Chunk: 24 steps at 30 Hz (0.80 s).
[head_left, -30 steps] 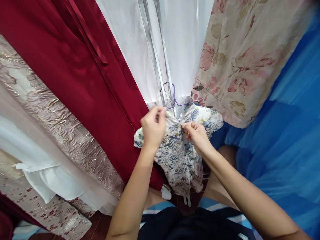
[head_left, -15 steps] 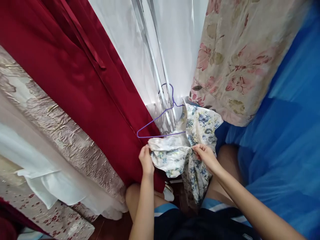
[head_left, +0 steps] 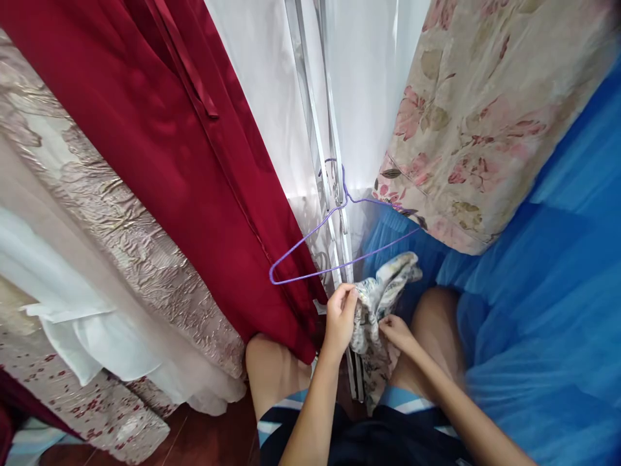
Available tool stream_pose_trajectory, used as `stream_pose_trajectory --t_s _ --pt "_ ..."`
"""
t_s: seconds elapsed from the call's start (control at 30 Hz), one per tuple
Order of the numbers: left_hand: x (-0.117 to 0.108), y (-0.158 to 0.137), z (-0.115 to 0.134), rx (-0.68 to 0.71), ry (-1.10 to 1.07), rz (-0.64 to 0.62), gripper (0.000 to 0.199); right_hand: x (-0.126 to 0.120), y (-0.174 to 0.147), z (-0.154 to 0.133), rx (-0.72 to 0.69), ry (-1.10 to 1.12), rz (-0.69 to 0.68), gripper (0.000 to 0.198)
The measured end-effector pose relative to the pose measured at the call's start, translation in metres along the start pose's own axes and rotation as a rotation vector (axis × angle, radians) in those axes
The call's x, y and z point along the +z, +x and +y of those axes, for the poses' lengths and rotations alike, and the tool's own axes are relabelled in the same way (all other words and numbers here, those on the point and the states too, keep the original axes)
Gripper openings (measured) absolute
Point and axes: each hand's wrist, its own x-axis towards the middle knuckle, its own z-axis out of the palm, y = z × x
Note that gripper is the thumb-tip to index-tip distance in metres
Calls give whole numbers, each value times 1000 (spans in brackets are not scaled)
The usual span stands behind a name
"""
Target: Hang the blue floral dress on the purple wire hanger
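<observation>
A white dress with a blue floral print (head_left: 383, 291) is bunched up in front of my knees, off the hanger, its lower part hanging down between my thighs. My left hand (head_left: 342, 317) pinches its left edge between thumb and fingers. On the other side, my right hand (head_left: 395, 332) has its fingers closed on the cloth a little lower down. Just above both hands hangs a bare purple hanger (head_left: 310, 276), its hook at the upright metal bars. Folds hide most of the dress's shape.
Long clothes hang all around: a dark red garment (head_left: 194, 162) and a textured pinkish one (head_left: 121, 207) to the left, a white one (head_left: 262, 77) behind, a beige floral one (head_left: 466, 142) and blue tulle (head_left: 543, 310) to the right. Metal bars (head_left: 310, 110) run down the middle.
The floral dress has come off the purple hanger and is now gathered lower. My left hand has moved right, closer to my right hand, which has gone slightly down.
</observation>
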Motion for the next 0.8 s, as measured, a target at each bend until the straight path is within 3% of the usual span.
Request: stream_pose_trajectory --t_s 0.1,0.17,0.27,0.33,0.5,0.6,0.7,0.8 --pt "3 -14 6 -12 34 -56 22 2 -19 -14 -104 55 -97 31" --pt "7 -20 13 14 59 -97 22 -2 -33 -34 -218 124 -302 37" --pt "8 -23 25 60 109 -121 21 -11 -52 -67 -300 229 -596 12" --pt "3 -23 31 46 97 -149 22 -15 -63 -82 -265 294 -627 14" --pt "-22 -41 20 -263 -171 -507 48 -29 -82 -88 -93 508 -492 17" --pt "-36 -56 2 -405 -188 -677 57 -49 -84 -93 -12 611 -404 16" --pt "-57 -57 -10 -413 -23 -637 47 -75 -75 -109 -33 665 -215 13" --pt "-93 -43 -9 -262 216 -514 40 -103 -55 -123 -253 443 21 11"
